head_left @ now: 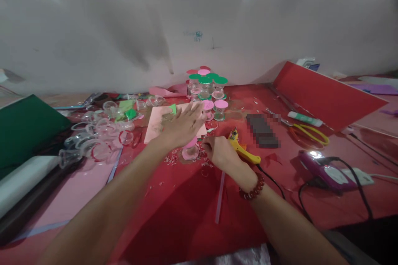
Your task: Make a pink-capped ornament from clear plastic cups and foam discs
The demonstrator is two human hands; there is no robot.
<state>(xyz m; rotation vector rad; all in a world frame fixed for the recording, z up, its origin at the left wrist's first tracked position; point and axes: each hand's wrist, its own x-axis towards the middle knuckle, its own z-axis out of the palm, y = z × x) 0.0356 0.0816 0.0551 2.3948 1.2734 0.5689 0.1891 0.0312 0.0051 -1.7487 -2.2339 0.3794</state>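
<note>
My left hand is open, its fingers stretched out flat over a pale pink sheet and near a pink-topped plastic cup. Just below its palm stands another small clear cup with a pink disc, partly covered by the hand. My right hand, with a beaded bracelet at the wrist, is closed with curled fingers to the right of that cup. Whatever it may hold is hidden. Beside it lies a yellow glue gun. Under the right wrist a translucent glue stick lies on the red surface.
Clear cups topped with green, pink and red discs stand stacked at the back. Loose clear plastic cups crowd the left. To the right are yellow-handled scissors, a white-green tube, a purple power strip with cords, and a red board.
</note>
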